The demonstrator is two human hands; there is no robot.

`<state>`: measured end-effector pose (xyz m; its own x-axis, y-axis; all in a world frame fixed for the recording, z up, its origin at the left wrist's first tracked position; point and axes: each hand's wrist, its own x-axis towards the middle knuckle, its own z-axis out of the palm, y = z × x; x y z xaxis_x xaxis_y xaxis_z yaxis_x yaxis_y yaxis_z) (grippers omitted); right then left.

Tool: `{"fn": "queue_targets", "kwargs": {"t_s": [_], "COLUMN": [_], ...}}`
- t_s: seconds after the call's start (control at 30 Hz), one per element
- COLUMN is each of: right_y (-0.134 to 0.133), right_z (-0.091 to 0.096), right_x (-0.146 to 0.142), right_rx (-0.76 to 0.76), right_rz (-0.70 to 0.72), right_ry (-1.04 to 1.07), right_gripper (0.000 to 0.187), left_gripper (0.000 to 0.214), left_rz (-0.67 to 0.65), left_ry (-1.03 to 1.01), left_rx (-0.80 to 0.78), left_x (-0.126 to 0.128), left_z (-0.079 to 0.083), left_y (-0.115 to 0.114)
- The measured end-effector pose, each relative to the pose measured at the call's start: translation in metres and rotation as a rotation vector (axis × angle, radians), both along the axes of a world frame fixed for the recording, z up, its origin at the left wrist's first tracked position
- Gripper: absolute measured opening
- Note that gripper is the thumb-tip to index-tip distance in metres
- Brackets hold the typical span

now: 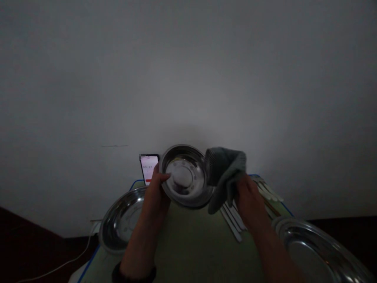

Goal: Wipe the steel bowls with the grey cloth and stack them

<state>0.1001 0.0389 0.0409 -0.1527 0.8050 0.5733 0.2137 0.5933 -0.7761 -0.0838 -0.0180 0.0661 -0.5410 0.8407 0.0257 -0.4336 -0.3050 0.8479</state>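
Observation:
A shiny metal bowl [183, 176] is held up above the table, its inside tilted toward me. My left hand [157, 188] grips its left rim, with the thumb over the edge and the fingers behind. In my right hand [249, 194] is a grey-green cloth [225, 169], bunched and draped over the bowl's right rim. The cloth covers that hand's fingertips and part of the rim. Behind and below the right hand, several pale-handled utensils [231, 220] lie on the table.
A larger metal basin [110, 230] stands at the left of the green table [203, 251], another basin [309, 228] at the right. A phone [149, 167] leans against the wall. More white-handled cutlery [269, 192] lies near the right edge. A white cable [79, 257] hangs at left.

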Motion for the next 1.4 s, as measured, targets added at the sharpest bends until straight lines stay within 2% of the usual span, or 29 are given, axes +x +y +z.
{"fn": "queue_targets", "kwargs": {"t_s": [0.07,0.1,0.17,0.23,0.33,0.4,0.47,0.53,0.6,0.77,0.87,0.97,1.03,1.1,1.27,1.33,1.4], "right_y": [0.002,0.002,0.001,-0.001,-0.003,-0.004,-0.006,-0.007,-0.008,-0.005,-0.007,-0.014,-0.02,-0.025,-0.035,-0.039,-0.043], "right_z": [-0.002,-0.002,-0.004,-0.008,-0.019,-0.026,-0.028,-0.028,-0.028,-0.036,-0.033,-0.024,-0.02,-0.018,-0.01,-0.002,0.006], "right_x": [0.0,-0.001,-0.006,-0.014,-0.028,-0.033,-0.035,-0.033,-0.033,-0.038,-0.041,-0.04,-0.038,-0.035,-0.027,-0.025,-0.024], "right_rx": [-0.052,-0.079,-0.083,0.024,0.22,0.272,0.285,0.266,0.215,-0.011,-0.135,-0.281,-0.352,-0.332,-0.123,-0.064,-0.006], "right_rz": [-0.214,-0.273,-0.292,-0.201,-0.052,-0.034,-0.094,-0.111,-0.039,0.194,0.249,0.268,0.318,0.404,0.594,0.655,0.685], "right_ry": [0.029,0.033,0.071,0.037,-0.284,-0.468,-0.488,-0.453,-0.442,-0.481,-0.349,-0.187,-0.138,-0.128,-0.237,-0.295,-0.348], "right_gripper": [0.037,0.039,0.044,0.046,0.048,0.051,0.05,0.044,0.04,0.057,0.065,0.072,0.07,0.063,0.05,0.049,0.048], "left_gripper": [0.049,0.051,0.055,0.057,0.055,0.052,0.051,0.052,0.051,0.043,0.043,0.045,0.045,0.045,0.043,0.043,0.041], "left_rz": [0.031,0.028,-0.005,-0.066,-0.151,-0.171,-0.156,-0.138,-0.133,-0.12,-0.129,-0.204,-0.236,-0.242,-0.19,-0.114,0.022], "left_ry": [0.101,0.138,0.155,0.121,0.09,0.13,0.173,0.197,0.219,0.447,0.532,0.535,0.525,0.486,0.313,0.28,0.305], "left_rx": [-0.003,-0.014,-0.047,-0.06,-0.019,-0.005,-0.011,-0.017,-0.02,-0.048,-0.049,-0.025,-0.017,-0.007,0.009,0.027,0.022], "left_x": [0.003,0.006,0.012,0.018,0.025,0.027,0.027,0.026,0.025,0.026,0.032,0.039,0.042,0.041,0.03,0.024,0.019], "left_z": [0.0,0.0,0.0,0.0,-0.003,-0.007,-0.01,-0.012,-0.011,-0.006,-0.004,-0.005,-0.007,-0.007,-0.006,-0.005,-0.003], "left_y": [0.0,0.0,0.0,0.0,-0.001,0.0,0.001,0.002,0.001,-0.005,-0.009,-0.011,-0.01,-0.008,-0.003,-0.003,-0.005]}}
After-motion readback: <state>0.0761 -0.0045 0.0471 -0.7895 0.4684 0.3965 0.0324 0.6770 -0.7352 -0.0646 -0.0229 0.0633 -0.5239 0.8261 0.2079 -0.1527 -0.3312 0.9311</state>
